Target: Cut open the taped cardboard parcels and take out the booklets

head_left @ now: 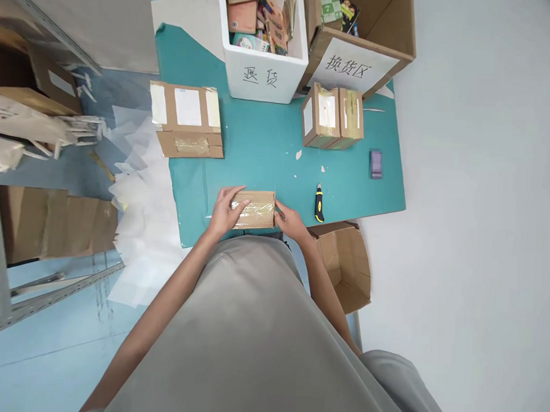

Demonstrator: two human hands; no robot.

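Note:
A small brown cardboard box (257,210) with clear tape along its top lies at the near edge of the green table mat. My left hand (226,211) grips its left end, thumb on the tape and fingers over the far side. At the right end, my right hand (291,220) holds the box's edge with its fingers bent. A black and yellow utility knife (319,205) lies to the right of my right hand. Two taped boxes stand together farther back, one of them a brown box (323,116). A wider taped carton (187,121) sits at the back left.
Behind stand a white bin (261,78) of books and a large carton (403,35) with items inside. A small purple object (376,164) lies at the mat's right. An open carton (345,264) is below the table's near right edge. White sheets (140,224) and shelving are at left.

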